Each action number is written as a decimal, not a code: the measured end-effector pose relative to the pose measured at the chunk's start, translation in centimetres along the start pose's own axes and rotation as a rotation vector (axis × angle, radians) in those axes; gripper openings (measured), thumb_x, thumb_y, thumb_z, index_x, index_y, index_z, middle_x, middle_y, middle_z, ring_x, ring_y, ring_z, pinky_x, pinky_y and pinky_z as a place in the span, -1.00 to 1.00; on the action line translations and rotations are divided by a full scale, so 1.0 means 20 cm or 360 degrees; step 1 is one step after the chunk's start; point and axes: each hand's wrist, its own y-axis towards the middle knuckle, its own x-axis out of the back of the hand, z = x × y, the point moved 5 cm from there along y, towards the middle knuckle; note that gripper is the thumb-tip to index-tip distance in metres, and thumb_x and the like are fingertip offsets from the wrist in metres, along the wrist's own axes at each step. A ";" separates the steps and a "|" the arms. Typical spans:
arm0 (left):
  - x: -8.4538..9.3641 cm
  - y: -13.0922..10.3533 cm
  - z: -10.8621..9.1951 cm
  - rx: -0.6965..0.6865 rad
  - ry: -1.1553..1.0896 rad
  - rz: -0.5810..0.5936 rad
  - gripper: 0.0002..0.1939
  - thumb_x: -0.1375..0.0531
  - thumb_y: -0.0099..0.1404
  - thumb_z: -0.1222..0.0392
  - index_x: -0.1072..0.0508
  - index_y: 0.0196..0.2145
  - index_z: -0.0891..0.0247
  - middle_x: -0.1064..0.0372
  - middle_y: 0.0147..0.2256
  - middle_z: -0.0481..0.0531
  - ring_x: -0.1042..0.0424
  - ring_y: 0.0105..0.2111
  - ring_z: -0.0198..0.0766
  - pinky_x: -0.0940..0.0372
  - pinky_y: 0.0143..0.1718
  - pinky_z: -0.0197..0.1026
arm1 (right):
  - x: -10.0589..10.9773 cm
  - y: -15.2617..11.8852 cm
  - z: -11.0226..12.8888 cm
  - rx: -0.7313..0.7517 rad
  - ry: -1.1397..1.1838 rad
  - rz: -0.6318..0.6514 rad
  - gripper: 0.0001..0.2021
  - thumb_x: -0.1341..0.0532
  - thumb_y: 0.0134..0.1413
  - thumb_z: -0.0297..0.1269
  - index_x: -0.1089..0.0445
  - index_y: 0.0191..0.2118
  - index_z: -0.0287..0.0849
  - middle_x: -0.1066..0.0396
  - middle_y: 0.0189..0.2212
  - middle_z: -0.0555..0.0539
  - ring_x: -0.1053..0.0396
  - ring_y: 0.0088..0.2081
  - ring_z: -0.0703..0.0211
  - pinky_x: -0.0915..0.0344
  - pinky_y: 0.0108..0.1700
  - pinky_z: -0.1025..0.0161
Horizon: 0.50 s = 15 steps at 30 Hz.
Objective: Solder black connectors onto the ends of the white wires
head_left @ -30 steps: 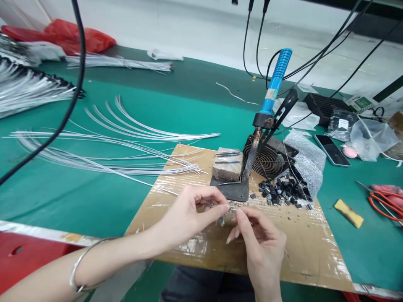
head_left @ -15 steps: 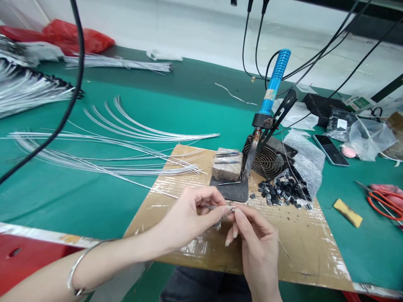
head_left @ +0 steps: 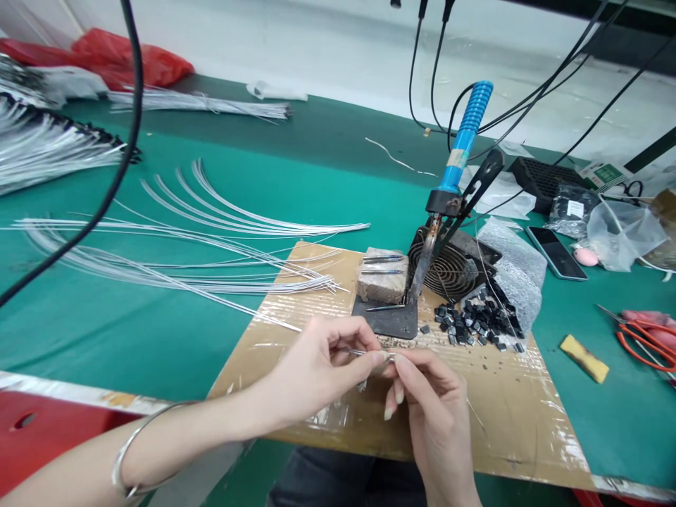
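Note:
Over the cardboard sheet, my left hand pinches a thin wire between thumb and fingers. My right hand is closed at thumb and forefinger beside it, on a small piece at the wire's end that is too small to make out. The fingertips of both hands nearly meet. Beyond them a soldering iron with a blue handle leans tip down in its stand, next to a tan block with metal tips on it. Small black pieces lie scattered to its right.
White wires spread across the green table at left. A black cable hangs at the near left. On the right lie a phone, a yellow sponge and scissors with orange handles.
My right hand has shifted slightly down and to the right, its lower fingers moving a little. My left hand stays nearly in place, and the view has moved slightly.

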 end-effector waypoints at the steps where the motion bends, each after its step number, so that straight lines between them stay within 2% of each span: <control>1: 0.00 0.00 0.00 0.0009 0.0023 0.0003 -0.71 -0.27 0.22 0.01 -0.49 -0.44 0.32 -0.35 -0.55 -0.05 -0.06 -0.57 -0.38 0.06 -0.54 -0.26 | 0.00 0.00 0.00 -0.0029 0.0030 0.0005 -0.90 -0.42 0.20 -0.22 -0.68 -0.29 -0.09 -0.58 -0.45 0.01 -0.43 -0.58 0.41 -0.44 -0.50 0.50; 7: 0.01 -0.01 -0.01 0.0019 0.0071 0.0044 -0.69 -0.26 0.23 -0.01 -0.48 -0.45 0.32 -0.33 -0.54 -0.05 -0.04 -0.56 -0.39 0.09 -0.53 -0.25 | 0.00 0.02 -0.01 -0.0136 0.0143 0.0050 -0.90 -0.46 0.13 -0.22 -0.69 -0.33 -0.12 -0.57 -0.50 0.00 -0.39 -0.61 0.41 -0.44 -0.55 0.50; 15: 0.01 -0.02 -0.01 0.0001 0.0083 0.0018 -0.71 -0.25 0.24 0.03 -0.47 -0.46 0.33 -0.31 -0.54 -0.07 -0.04 -0.56 -0.40 0.07 -0.53 -0.27 | -0.01 0.01 -0.02 -0.0174 0.0202 -0.0055 -0.86 -0.49 0.07 -0.20 -0.67 -0.39 -0.16 -0.56 -0.53 0.02 -0.41 -0.64 0.42 -0.45 -0.56 0.52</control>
